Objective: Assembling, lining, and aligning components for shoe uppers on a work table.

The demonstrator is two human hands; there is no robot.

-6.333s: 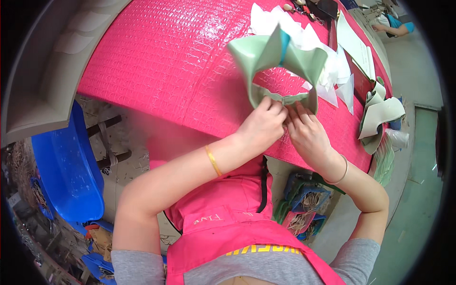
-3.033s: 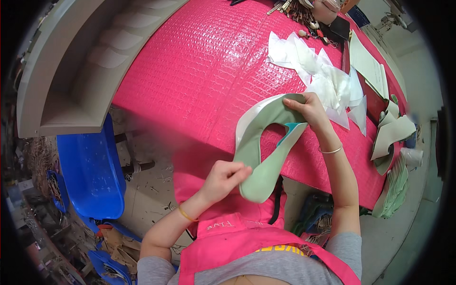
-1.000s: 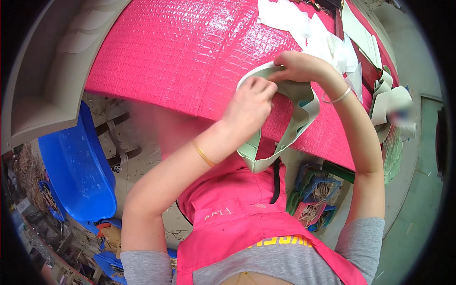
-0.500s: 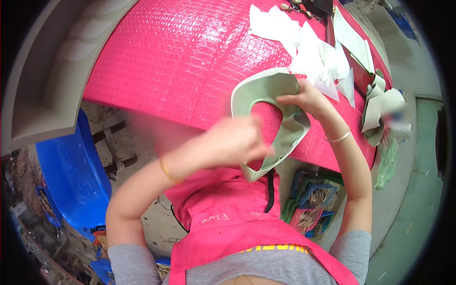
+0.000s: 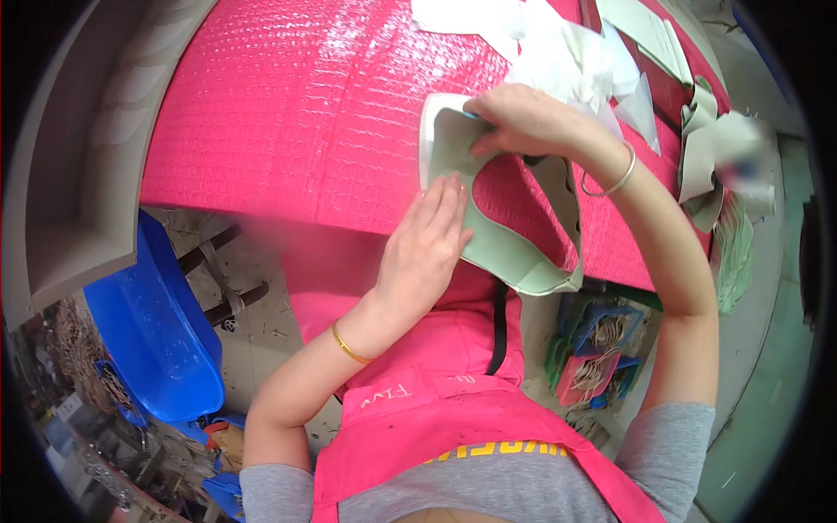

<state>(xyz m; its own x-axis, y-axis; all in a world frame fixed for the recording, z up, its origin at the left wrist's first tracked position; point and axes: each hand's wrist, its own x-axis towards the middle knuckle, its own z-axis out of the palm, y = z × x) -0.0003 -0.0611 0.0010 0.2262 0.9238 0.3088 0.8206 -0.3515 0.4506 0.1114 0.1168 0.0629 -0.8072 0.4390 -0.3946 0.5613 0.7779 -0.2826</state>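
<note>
A pale green, looped piece of leather-like material shaped like a shoe upper (image 5: 504, 248) is held over the table's front edge. Its lighter side shows along the outer left rim, and pink shows through the opening in its middle. At the far end, my right hand (image 5: 527, 122) pinches the piece between thumb and fingers; the hand covers part of that edge. My left hand (image 5: 425, 244) lies along the near left side, fingers straight and close together, their tips resting on the material.
Pink quilted sheeting covers the table (image 5: 288, 131). White scraps (image 5: 567, 57) and a notepad (image 5: 645, 35) lie at the far right. Grey-green pieces (image 5: 702, 174) hang over the right edge. A blue chair (image 5: 161, 331) stands left, below a grey shelf (image 5: 78, 200); small baskets (image 5: 593, 375) sit under the table.
My left hand has moved from a blurred, curled pose to lying straight-fingered against the piece's left side. My right hand has shifted left and farther away along the edge. The piece has turned and spread wider.
</note>
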